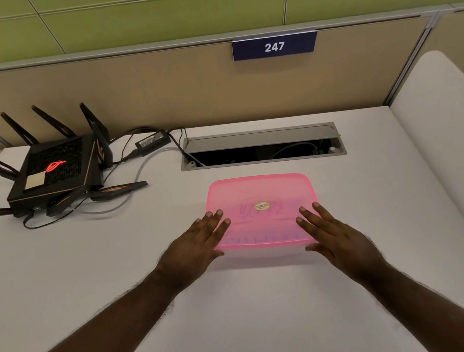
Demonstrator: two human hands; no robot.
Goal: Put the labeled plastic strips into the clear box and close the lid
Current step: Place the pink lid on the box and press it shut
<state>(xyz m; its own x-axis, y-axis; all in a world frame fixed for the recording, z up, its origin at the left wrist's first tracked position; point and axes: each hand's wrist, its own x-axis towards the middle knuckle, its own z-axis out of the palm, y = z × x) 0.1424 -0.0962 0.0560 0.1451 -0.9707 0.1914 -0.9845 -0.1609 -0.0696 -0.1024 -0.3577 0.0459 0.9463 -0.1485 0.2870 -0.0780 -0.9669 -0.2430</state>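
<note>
A clear box point(266, 256) stands on the white desk with a translucent pink lid point(260, 192) lying flat on top of it. Faint lettering and strip shapes show through the lid; the strips themselves are not clearly visible. My left hand point(201, 240) lies flat, fingers spread, on the lid's near left corner. My right hand point(332, 231) lies flat in the same way on the near right corner. Neither hand grips anything.
A black router point(54, 171) with several antennas sits at the back left, with a power adapter point(152, 140) and cables beside it. An open cable hatch point(261, 149) is set into the desk behind the box. A partition wall point(154, 97) closes the back.
</note>
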